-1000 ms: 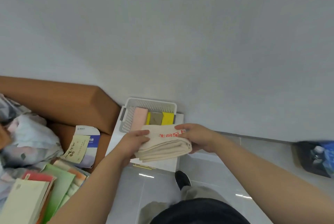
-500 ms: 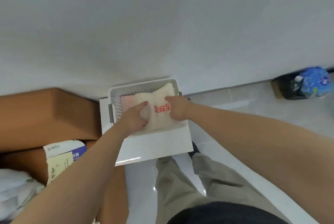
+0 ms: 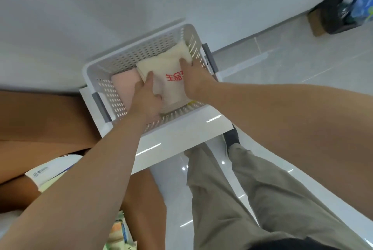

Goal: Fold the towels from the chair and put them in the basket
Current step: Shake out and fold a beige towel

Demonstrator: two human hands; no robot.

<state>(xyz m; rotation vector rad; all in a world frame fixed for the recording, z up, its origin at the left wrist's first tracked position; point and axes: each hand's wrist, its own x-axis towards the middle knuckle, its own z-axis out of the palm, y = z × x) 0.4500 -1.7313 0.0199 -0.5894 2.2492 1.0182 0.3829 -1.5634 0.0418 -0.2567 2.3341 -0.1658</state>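
Folded cream towel [image 3: 171,66] lies inside the basket [image 3: 129,51], next to a pink towel [image 3: 124,80]. My left hand [image 3: 147,100] pinches its left edge and my right hand [image 3: 194,80] curls round the right edge. I judge that is to keep the fold tidy while seating it.

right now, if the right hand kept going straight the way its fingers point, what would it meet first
Probably the basket's far perforated wall, after sliding along the cream towel that the right hand holds; depth here is unclear.

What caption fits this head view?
Left hand and right hand hold folded cream red-lettered towel inside white perforated plastic basket beside pink towel.
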